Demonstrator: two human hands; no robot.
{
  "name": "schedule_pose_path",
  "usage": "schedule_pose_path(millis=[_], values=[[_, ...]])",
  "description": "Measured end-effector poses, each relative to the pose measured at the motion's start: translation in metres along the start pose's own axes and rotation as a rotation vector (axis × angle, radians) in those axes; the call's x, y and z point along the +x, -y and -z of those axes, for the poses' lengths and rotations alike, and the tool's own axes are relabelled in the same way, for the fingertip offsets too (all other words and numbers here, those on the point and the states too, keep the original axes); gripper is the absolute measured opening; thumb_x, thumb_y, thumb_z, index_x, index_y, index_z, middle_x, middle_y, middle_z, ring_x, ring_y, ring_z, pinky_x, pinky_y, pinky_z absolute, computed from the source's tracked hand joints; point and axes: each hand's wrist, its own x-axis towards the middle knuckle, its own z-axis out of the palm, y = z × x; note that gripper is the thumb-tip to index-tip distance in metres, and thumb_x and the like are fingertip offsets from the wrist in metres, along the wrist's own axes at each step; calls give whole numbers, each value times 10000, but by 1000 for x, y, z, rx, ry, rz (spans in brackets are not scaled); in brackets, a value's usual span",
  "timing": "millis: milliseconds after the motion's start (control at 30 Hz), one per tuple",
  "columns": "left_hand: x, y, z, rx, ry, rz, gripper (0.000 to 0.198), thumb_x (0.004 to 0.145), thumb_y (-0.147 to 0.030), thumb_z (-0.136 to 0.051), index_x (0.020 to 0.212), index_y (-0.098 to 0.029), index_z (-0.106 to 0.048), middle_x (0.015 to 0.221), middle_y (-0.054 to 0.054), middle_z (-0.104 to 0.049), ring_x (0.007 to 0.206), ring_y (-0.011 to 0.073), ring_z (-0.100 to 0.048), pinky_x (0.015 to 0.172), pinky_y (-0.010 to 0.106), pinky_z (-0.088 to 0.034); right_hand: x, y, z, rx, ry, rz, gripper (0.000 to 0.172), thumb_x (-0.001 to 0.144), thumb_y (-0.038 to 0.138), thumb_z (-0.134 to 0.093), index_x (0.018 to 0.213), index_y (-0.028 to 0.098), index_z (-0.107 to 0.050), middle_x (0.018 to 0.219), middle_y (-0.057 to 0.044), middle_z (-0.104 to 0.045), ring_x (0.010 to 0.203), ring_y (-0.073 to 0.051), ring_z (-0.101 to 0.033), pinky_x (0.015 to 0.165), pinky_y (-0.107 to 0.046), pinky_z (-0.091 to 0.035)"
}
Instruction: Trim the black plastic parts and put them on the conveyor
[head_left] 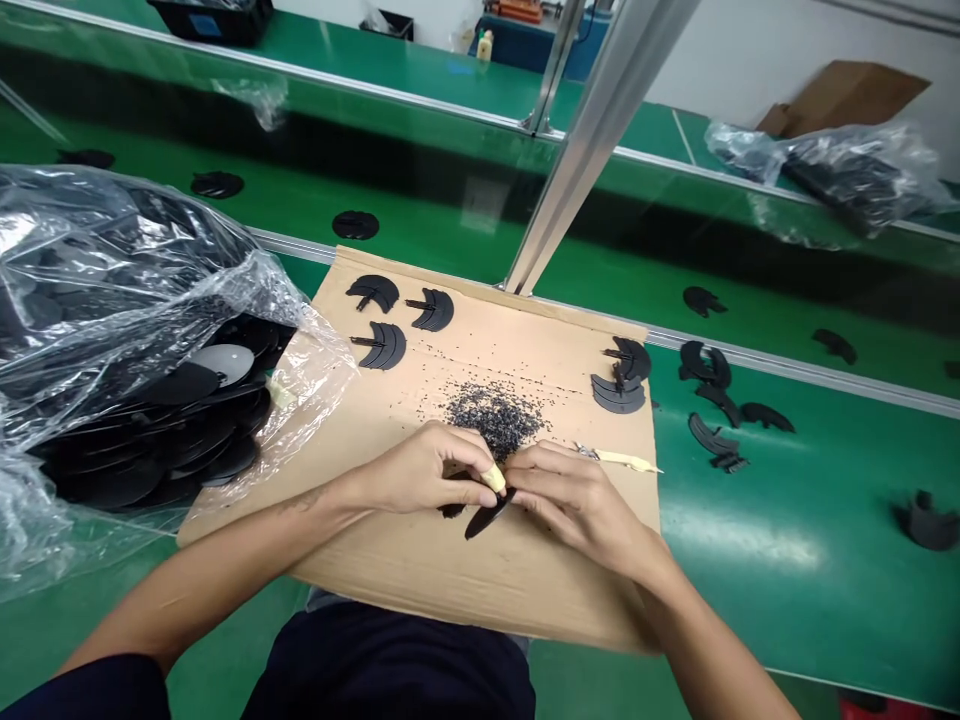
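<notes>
Both hands meet over the front half of a brown cardboard sheet (420, 570). My left hand (431, 470) is closed on a thin black disc-like part (486, 517), with pale yellow tape round one fingertip. My right hand (566, 495) pinches the same part from the other side. Under the left fingers another dark piece (452, 509) shows partly. Just beyond the hands lies a heap of small black bits (499, 415). A knife-like tool with a yellowish handle (626, 460) rests right of the heap.
A clear plastic bag (135, 250) full of black discs (180, 440) lies at the left. Fan-shaped black parts (386, 345) sit on the cardboard's far corners; more (712, 435) lie on the green surface (750, 560). A metal post (570, 160) rises behind the cardboard.
</notes>
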Motion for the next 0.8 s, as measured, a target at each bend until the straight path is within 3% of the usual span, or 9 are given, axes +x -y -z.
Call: schedule_pose_path(millis=[133, 400, 533, 667, 733, 800], values=[[-2, -5, -2, 119, 8, -35, 73, 875, -218, -719, 853, -192, -783, 831, 56, -749, 793, 161, -685, 762, 302, -568, -2, 1, 2, -30, -9, -22, 185, 987, 238, -558, 1044, 226, -734, 971, -77, -684, 866, -180, -645, 725, -323, -549], [-2, -8, -10, 64, -79, -46, 68, 890, -209, -706, 849, -169, -744, 849, 48, -725, 819, 153, -675, 795, 287, -554, -6, 2, -9, 65, -220, 5, 160, 937, 140, -621, 1035, 208, -728, 1011, -86, -658, 895, -174, -660, 712, -306, -574], [-1, -4, -8, -43, -149, -18, 217, 916, -362, -691, 879, -161, -765, 866, 79, -738, 809, 168, -696, 770, 294, -572, -4, 4, -16, 35, -348, 0, 194, 935, 138, -621, 1074, 230, -719, 1017, -81, -665, 865, -175, -665, 695, -318, -582], [-1, 0, -5, -97, -174, -76, 463, 905, -563, -628, 1106, -162, -745, 1060, 129, -744, 1009, 221, -709, 912, 367, -581, 0, 8, -20, -79, -501, -27, 216, 914, 127, -648, 1070, 255, -726, 990, -62, -678, 824, -169, -661, 686, -315, -578], [-2, 2, -8, -20, -205, -101, 497, 836, -541, -726, 1172, -175, -717, 1111, 123, -738, 1049, 236, -700, 943, 399, -578, 1, 9, -19, -132, -506, -42, 219, 921, 131, -637, 1074, 263, -722, 979, -57, -681, 816, -171, -660, 695, -325, -579], [-2, 4, -11, 67, -276, -110, 399, 823, -412, -789, 1138, -175, -725, 1069, 103, -754, 994, 217, -714, 920, 383, -590, -3, 9, -14, -188, -434, -55, 211, 941, 194, -630, 1129, 263, -699, 1038, -76, -681, 900, -200, -671, 752, -362, -591]])
